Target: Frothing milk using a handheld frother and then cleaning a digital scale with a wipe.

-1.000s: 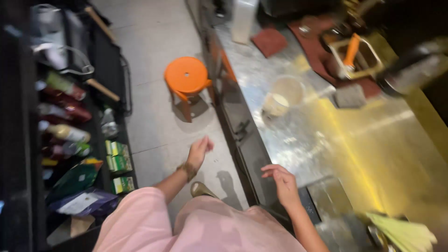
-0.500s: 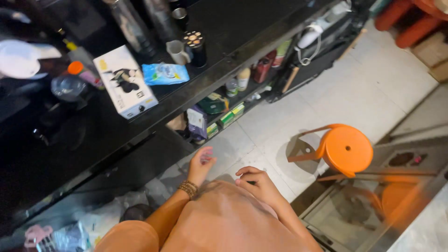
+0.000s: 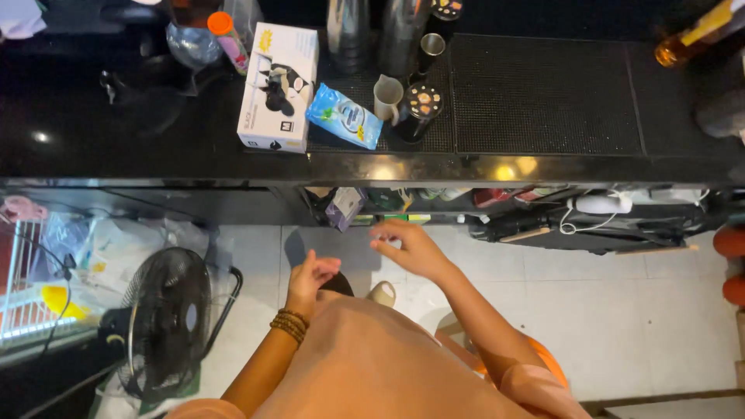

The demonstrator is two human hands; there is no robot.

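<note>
We are looking down on a long black counter (image 3: 543, 167) that is running across the top of the view, with a dark ribbed mat (image 3: 543, 93) lying on its right part. Below its edge an open shelf (image 3: 497, 203) is showing packets, bottles and a white cable, too crowded for us to tell each apart. A black floor fan (image 3: 167, 322) is standing on the pale tiled floor (image 3: 660, 310) at the lower left, beside crumpled plastic bags (image 3: 116, 248).

On the counter a white carton with a cow picture (image 3: 278, 85) is lying flat, and a blue and white pouch (image 3: 344, 116) is leaning just beside it, touching its right edge. Near the pouch a small pale jug (image 3: 387, 97) is standing upright, with a dark round-lidded shaker (image 3: 419, 109) just to its right and tall steel cups (image 3: 376, 31) behind.

Our right hand (image 3: 407, 247) is reaching forward below the counter edge, fingers spread and loose, grasping nothing; it is nearest the shelf's front and a grey packet (image 3: 344, 206) hanging there, not touching either. Our left hand (image 3: 312, 275) is hovering lower, over the floor, fingers half curled and empty, with beaded bracelets (image 3: 289, 326) circling the wrist. A pale shoe tip (image 3: 382, 293) is showing between the two arms.
</note>
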